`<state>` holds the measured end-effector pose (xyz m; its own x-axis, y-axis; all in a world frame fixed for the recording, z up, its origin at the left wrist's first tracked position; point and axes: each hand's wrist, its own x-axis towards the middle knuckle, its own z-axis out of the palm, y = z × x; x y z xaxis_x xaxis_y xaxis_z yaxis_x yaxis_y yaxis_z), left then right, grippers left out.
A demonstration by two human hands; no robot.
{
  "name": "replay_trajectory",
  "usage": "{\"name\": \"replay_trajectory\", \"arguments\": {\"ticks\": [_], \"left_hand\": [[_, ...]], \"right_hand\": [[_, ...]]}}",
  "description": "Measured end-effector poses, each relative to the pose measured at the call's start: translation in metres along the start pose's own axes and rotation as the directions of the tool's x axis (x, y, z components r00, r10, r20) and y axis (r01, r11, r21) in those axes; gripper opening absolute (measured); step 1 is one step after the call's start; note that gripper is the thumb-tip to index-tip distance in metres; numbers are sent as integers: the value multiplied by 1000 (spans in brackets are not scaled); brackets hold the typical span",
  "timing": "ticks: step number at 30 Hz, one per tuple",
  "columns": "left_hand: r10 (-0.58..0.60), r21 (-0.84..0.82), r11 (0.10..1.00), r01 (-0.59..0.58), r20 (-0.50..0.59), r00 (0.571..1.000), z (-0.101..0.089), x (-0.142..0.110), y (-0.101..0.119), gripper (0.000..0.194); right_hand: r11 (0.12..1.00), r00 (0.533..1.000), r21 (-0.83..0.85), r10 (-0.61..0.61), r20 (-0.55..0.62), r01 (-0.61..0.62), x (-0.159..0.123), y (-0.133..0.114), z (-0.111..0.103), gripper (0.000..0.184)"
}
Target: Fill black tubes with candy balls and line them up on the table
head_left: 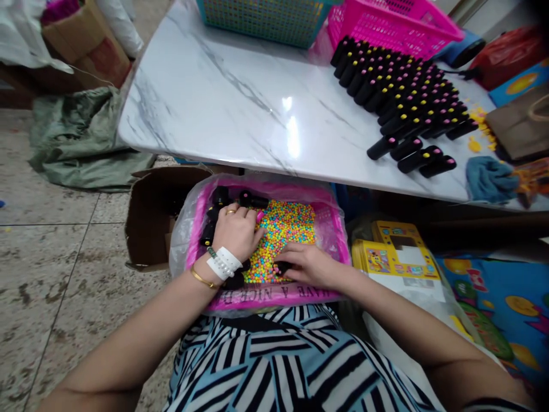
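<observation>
On my lap sits a pink plastic basket [345, 246] lined with clear plastic and filled with small multicoloured beads [287, 223]. Several black tubes [209, 232] lie along its left side. My left hand [235, 232] is over the left part of the beads, fingers curled down; a small pink piece [259, 216] shows at its fingertips, and what lies under the palm is hidden. In the front part of the basket my right hand [306, 264] is closed around a black tube [283, 268], mostly covered by the fingers and low against the beads.
Ahead is a white marbled table [206, 109]. Many black tubes with pink or yellow tops [398, 86] stand at its right, near a pink basket [394, 23] and a teal basket [266, 23]. A cardboard box [146, 217] is left of my lap, yellow printed cartons [390, 252] right.
</observation>
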<state>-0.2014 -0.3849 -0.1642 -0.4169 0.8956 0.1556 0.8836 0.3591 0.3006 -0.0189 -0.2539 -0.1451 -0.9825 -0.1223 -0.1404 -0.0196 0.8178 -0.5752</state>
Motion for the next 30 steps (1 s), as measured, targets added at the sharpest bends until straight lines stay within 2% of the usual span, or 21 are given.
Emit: {"name": "replay_trajectory", "arguments": {"ticks": [2,4,8,11,13,15,17,20,21,22,24,26,28,30], "left_hand": [[20,-23,1000,-20,-13,1000,0,0,1,32],[43,-72,996,-46,-42,998,0,0,1,30],[89,-131,987,-94,-42,995,0,0,2,28],[121,-117,985,-124,-29,992,0,1,2,25],[135,-110,984,-138,-32,990,1,2,1,24],[147,-106,983,-152,-46,988,1,2,-1,23],[165,-111,979,-172,-75,984,3,1,-3,21],[185,-150,967,-207,-145,972,4,0,-4,16],[190,-172,960,-220,-176,966,3,-1,-2,15],[196,-197,951,-238,-211,958,1,-1,0,14],[214,-258,923,-286,-275,937,-8,1,6,12],[235,-318,888,-331,-305,923,-22,8,14,11],[233,-366,870,-330,-284,930,-40,24,23,15],[207,-402,869,-288,-233,950,-57,51,34,29]], "right_hand": [[973,998,232,4,-61,11,-5,1,-9,33],[942,990,335,66,-125,-20,-11,3,-17,32],[935,954,344,180,-238,-91,-19,4,-26,30],[954,906,292,181,-383,-67,-20,-1,-35,32],[973,838,218,181,-515,-76,-22,-6,-46,32],[977,727,163,212,-653,-139,-24,-7,-60,31],[961,567,155,261,-781,-229,-27,-1,-75,29],[919,295,168,282,-913,-358,-28,17,-99,29],[903,226,165,271,-936,-397,-27,24,-107,29],[886,178,157,256,-950,-436,-25,31,-114,28],[853,137,130,229,-964,-506,-20,42,-126,24],[825,131,108,215,-968,-555,-14,49,-132,19],[805,134,100,218,-967,-585,-10,53,-135,16],[798,129,118,237,-963,-591,-11,55,-134,16]]}}
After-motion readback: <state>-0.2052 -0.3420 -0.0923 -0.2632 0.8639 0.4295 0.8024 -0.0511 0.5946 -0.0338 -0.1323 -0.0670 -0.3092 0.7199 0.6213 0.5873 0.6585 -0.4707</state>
